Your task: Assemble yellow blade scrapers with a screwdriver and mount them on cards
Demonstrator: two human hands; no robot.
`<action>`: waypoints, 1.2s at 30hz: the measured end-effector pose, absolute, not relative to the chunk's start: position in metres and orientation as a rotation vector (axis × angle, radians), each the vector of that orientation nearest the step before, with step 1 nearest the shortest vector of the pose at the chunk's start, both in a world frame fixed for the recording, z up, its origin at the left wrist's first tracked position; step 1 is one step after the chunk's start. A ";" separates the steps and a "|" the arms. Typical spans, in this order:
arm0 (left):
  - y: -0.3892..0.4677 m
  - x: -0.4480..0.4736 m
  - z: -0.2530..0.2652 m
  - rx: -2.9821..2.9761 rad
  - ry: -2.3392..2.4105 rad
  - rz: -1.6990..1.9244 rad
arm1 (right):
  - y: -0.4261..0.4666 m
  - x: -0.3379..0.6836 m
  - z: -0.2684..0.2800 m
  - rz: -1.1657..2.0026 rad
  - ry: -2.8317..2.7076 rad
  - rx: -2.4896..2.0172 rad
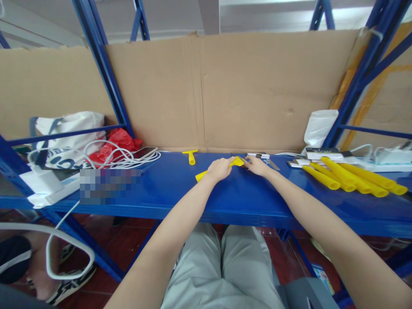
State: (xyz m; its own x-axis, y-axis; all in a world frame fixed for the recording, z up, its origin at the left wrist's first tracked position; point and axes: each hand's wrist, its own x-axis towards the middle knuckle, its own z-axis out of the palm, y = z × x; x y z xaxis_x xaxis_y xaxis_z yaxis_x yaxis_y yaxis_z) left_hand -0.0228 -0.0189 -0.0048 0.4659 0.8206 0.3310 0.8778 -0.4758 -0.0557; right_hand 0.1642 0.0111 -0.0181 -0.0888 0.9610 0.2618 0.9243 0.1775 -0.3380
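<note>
My left hand (pixel 220 169) is wrapped round a yellow plastic scraper handle (pixel 237 162). The handle's flared head sticks out to the right of the fist, and its tube end shows on the left. Close against that head, my right hand (pixel 256 165) has its fingers pinched on a small dark piece, too small to name. Just beyond the right hand lie flat metal blades (pixel 273 164) and some white-and-black strips (pixel 257 155). Off to the left, a yellow T-shaped handle (pixel 192 157) rests on the blue tabletop (pixel 174 189).
Several yellow handles (pixel 350 178) are piled at the right, by boxes (pixel 323 153) and a white pouch (pixel 320 128). Left are white cables (pixel 125 156), a power strip (pixel 58 189), a red bag (pixel 116 143) and a tote (pixel 71 137). Cardboard (pixel 251 90) walls the back; another person's leg (pixel 45 262) shows lower left.
</note>
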 end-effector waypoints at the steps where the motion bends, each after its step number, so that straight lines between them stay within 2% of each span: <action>1: -0.019 -0.023 -0.005 -2.499 -1.468 -0.385 | 0.012 0.170 -0.016 0.126 -2.030 -1.756; 7: -0.018 -0.024 -0.004 -2.521 -1.459 -0.374 | 0.001 0.222 -0.003 -0.288 -1.672 -2.160; 13: -0.017 -0.024 -0.005 -2.524 -1.445 -0.382 | -0.001 0.247 -0.011 -0.121 -1.704 -2.388; 18: -0.016 -0.024 -0.006 -2.541 -1.440 -0.376 | 0.005 0.242 -0.016 -0.158 -1.816 -2.424; 36: -0.018 -0.024 -0.003 -2.549 -1.454 -0.353 | 0.008 0.222 -0.018 -0.641 -2.062 -2.267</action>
State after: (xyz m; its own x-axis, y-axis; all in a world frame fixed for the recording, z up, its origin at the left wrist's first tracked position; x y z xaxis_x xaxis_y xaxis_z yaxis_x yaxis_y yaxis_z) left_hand -0.0239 -0.0182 -0.0034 0.4922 0.8190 0.2950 0.8631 -0.5033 -0.0428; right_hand 0.2221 0.0084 -0.0181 0.0488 0.9515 0.3037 0.9561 -0.1325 0.2615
